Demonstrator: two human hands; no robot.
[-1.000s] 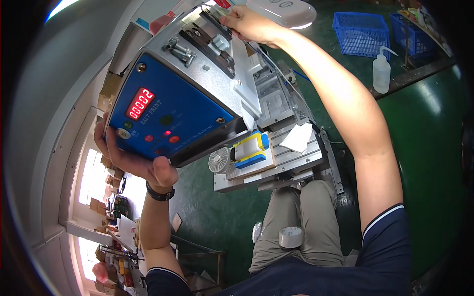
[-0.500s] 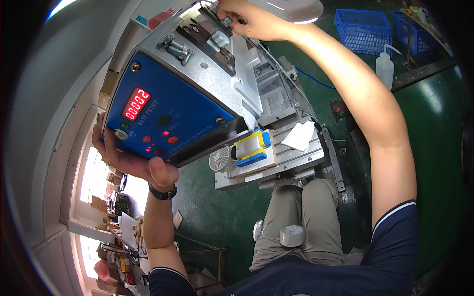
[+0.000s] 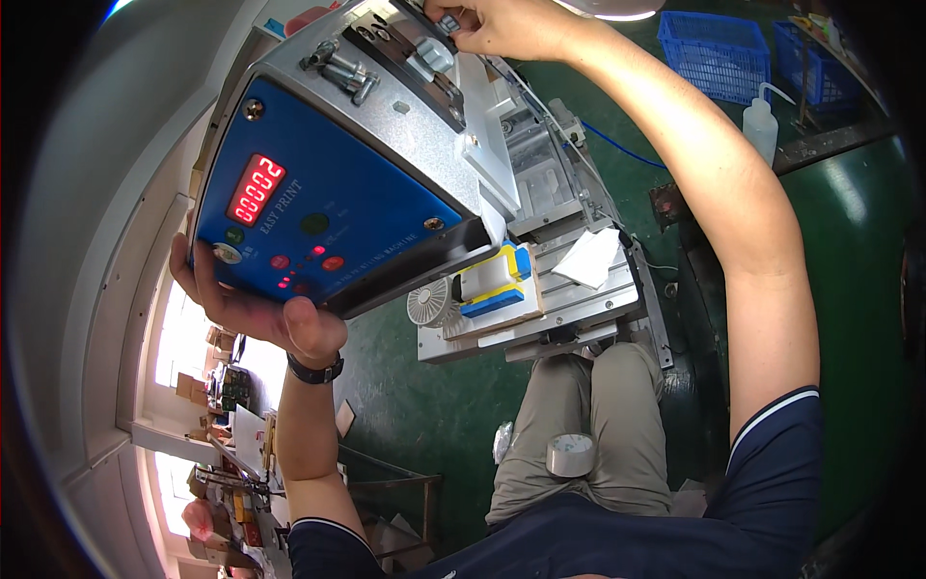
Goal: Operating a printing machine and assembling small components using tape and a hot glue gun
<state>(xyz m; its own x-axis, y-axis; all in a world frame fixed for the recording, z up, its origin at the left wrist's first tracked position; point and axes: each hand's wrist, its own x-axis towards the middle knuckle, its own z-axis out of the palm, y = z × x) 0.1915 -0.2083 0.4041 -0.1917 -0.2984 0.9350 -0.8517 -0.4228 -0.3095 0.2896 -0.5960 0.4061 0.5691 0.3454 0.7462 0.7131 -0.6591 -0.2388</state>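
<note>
A large printing machine (image 3: 386, 145) with a silver metal housing filled the upper left of the view; its blue control panel (image 3: 318, 232) faced the person, with a red digit display (image 3: 255, 189) at the panel's left and small red lamps along its near edge; below and to the right, a grey metal work platform (image 3: 540, 309) stood on the green floor (image 3: 424, 405). The left hand (image 3: 253, 304) cupped the near-left corner of the panel, fingers curled under the edge and thumb against it, holding the machine; the right hand (image 3: 492, 24) reached to the far top of the housing, fingertips pinched narrowly on a small metal part (image 3: 451, 21) there. On the platform sat a yellow-and-blue fixture (image 3: 497, 282), with a white cloth (image 3: 590, 259) to its right and a small white fan-like disc (image 3: 429, 303) to its left. A roll of tape (image 3: 571, 454) rested on the person's lap; a blue basket (image 3: 714, 53) and a white squeeze bottle (image 3: 760, 125) stood far right.
</note>
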